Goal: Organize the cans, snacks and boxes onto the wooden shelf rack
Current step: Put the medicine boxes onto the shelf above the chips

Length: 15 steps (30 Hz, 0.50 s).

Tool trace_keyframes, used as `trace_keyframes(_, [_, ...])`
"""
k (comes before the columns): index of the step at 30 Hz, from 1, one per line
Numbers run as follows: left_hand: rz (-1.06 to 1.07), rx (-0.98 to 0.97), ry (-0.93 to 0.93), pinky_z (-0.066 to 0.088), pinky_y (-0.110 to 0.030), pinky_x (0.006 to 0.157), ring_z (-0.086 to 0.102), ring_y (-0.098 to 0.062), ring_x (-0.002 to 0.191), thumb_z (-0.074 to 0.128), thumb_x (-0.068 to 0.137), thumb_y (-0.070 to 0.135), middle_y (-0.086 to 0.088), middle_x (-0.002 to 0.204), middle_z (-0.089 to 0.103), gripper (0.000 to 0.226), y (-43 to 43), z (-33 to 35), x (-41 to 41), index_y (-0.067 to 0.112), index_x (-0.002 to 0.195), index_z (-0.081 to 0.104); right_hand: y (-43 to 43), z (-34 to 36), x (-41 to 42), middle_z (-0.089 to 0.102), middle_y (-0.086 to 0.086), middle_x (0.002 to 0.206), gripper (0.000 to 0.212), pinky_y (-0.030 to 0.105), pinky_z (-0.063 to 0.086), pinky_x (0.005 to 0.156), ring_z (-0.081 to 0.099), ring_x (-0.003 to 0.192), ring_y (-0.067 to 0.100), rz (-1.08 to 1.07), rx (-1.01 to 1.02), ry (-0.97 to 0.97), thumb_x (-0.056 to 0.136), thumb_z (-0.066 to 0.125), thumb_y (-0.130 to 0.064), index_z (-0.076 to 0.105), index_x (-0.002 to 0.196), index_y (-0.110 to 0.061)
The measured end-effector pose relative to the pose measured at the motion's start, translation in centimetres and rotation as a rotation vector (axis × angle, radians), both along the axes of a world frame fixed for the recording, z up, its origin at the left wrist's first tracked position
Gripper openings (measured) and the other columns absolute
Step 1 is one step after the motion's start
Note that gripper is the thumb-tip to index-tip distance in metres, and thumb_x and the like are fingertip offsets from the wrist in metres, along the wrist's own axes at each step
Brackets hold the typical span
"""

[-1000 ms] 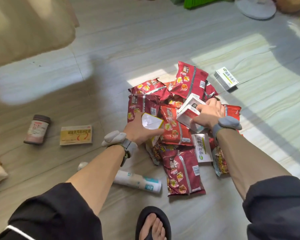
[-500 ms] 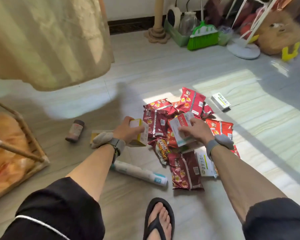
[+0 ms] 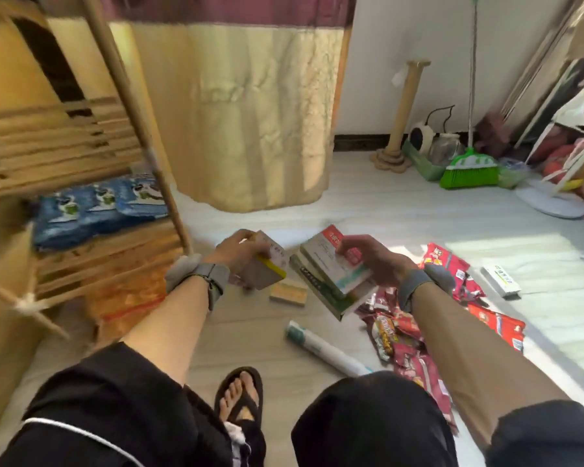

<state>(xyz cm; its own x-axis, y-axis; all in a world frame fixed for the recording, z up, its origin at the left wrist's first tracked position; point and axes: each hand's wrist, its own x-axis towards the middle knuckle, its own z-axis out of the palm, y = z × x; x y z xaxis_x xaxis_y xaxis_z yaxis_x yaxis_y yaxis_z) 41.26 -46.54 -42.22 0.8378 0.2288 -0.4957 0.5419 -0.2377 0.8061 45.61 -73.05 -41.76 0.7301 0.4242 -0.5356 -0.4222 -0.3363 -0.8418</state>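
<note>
Plainly, the left hand (image 3: 238, 259) gripped a yellow-edged box (image 3: 267, 271), and the right hand (image 3: 376, 261) pinched a fanned stack of boxes (image 3: 331, 284), the two loads just beside each other above the floor (image 3: 385, 203). The wooden shelf rack (image 3: 81, 156) stood at nine o'clock, with blue packets (image 3: 95, 210) on a slatted tier. Red snack packets (image 3: 408, 335) lay at four o'clock, a white tube (image 3: 324, 348) at six. To shelve well, I judged, the stack wanted squaring first, then each box set flat on free slats beside the blue packets, one hand at a time, since the fanned stack looked liable to slip.
</note>
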Motion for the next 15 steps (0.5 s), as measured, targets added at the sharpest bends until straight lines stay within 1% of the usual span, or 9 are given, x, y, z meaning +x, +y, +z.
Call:
trace_keyframes(2, [0.000, 0.028, -0.033, 0.058, -0.040, 0.067, 0.061, -0.025, 0.076, 0.072, 0.084, 0.021, -0.003, 0.093, 0.057, 0.041, 2.0, 1.2, -1.4, 0.026, 0.118, 0.050, 2.1, 0.7, 0.4, 0.069, 0.007, 0.083, 0.041, 0.032, 0.052, 0.071, 0.068, 0.070, 0.025, 0.077, 0.014, 0.016, 0.074, 0.064, -0.038, 0.059, 0.102, -0.009])
trace_keyframes(5, [0.104, 0.081, -0.020, 0.052, -0.041, 0.076, 0.063, -0.035, 0.099, 0.074, 0.076, 0.029, -0.012, 0.113, 0.060, 0.064, 6.6, 3.0, -4.8, 0.021, 0.132, 0.045, 7.2, 2.5, 0.0, 0.070, 0.008, 0.085, 0.042, 0.033, 0.053, 0.071, 0.069, 0.072, 0.027, 0.185, -0.009, 0.009, 0.071, 0.063, -0.040, 0.063, 0.100, -0.010])
trace_keyframes(6, [0.125, 0.098, -0.018, 0.049, -0.037, 0.074, 0.063, -0.034, 0.098, 0.073, 0.074, 0.031, -0.012, 0.114, 0.060, 0.063, 8.2, 3.6, -6.1, 0.019, 0.130, 0.046, 9.2, 3.2, -0.4, 0.071, 0.008, 0.084, 0.038, 0.033, 0.054, 0.070, 0.070, 0.071, 0.026, 0.224, -0.022, 0.001, 0.075, 0.063, -0.039, 0.065, 0.099, -0.010])
trace_keyframes(7, [0.151, 0.103, -0.007, 0.047, -0.032, 0.070, 0.063, -0.031, 0.091, 0.070, 0.075, 0.031, -0.012, 0.107, 0.061, 0.053, 10.1, 4.1, -7.4, 0.016, 0.121, 0.051, 11.6, 4.0, -0.8, 0.072, 0.007, 0.083, 0.033, 0.032, 0.055, 0.068, 0.070, 0.071, 0.026, 0.267, -0.015, -0.018, 0.079, 0.062, -0.037, 0.066, 0.098, -0.011])
trace_keyframes(9, [0.145, 0.135, 0.030, 0.040, -0.026, 0.059, 0.056, -0.025, 0.073, 0.062, 0.085, 0.024, -0.011, 0.087, 0.057, 0.014, 11.6, 4.6, -8.8, 0.016, 0.094, 0.055, 14.0, 4.8, -1.2, 0.073, 0.007, 0.082, 0.027, 0.029, 0.057, 0.064, 0.071, 0.070, 0.026, 0.298, -0.008, -0.046, 0.087, 0.058, -0.032, 0.067, 0.100, -0.011])
trace_keyframes(10, [0.137, 0.172, 0.034, 0.039, -0.026, 0.057, 0.053, -0.025, 0.069, 0.059, 0.089, 0.021, -0.011, 0.082, 0.054, 0.008, 12.8, 4.8, -10.0, 0.016, 0.086, 0.053, 15.6, 5.2, -1.6, 0.073, 0.008, 0.083, 0.026, 0.028, 0.058, 0.063, 0.071, 0.071, 0.026, 0.323, -0.031, -0.057, 0.090, 0.056, -0.031, 0.067, 0.101, -0.010])
trace_keyframes(11, [0.142, 0.205, 0.046, 0.041, -0.028, 0.058, 0.054, -0.027, 0.070, 0.058, 0.091, 0.022, -0.012, 0.082, 0.055, 0.008, 14.1, 4.8, -11.1, 0.016, 0.087, 0.055, 17.2, 5.4, -1.9, 0.074, 0.008, 0.084, 0.027, 0.028, 0.058, 0.064, 0.072, 0.072, 0.026, 0.342, -0.051, -0.066, 0.091, 0.054, -0.030, 0.067, 0.102, -0.009])
trace_keyframes(13, [0.131, 0.204, 0.065, 0.053, -0.038, 0.071, 0.064, -0.035, 0.088, 0.063, 0.089, 0.031, -0.016, 0.099, 0.062, 0.019, 15.5, 4.6, -12.3, 0.019, 0.102, 0.059, 19.1, 5.5, -2.2, 0.075, 0.010, 0.088, 0.029, 0.030, 0.059, 0.067, 0.072, 0.075, 0.027, 0.362, -0.051, -0.070, 0.091, 0.055, -0.031, 0.068, 0.105, -0.009])
trace_keyframes(15, [0.168, 0.169, 0.085, 0.053, -0.044, 0.084, 0.065, -0.038, 0.104, 0.069, 0.086, 0.043, -0.017, 0.111, 0.066, 0.031, 17.0, 4.6, -14.4, 0.022, 0.108, 0.060, 21.6, 5.6, -2.9, 0.075, 0.009, 0.086, 0.025, 0.030, 0.057, 0.066, 0.072, 0.075, 0.028, 0.433, -0.048, -0.096, 0.090, 0.055, -0.028, 0.067, 0.102, -0.010])
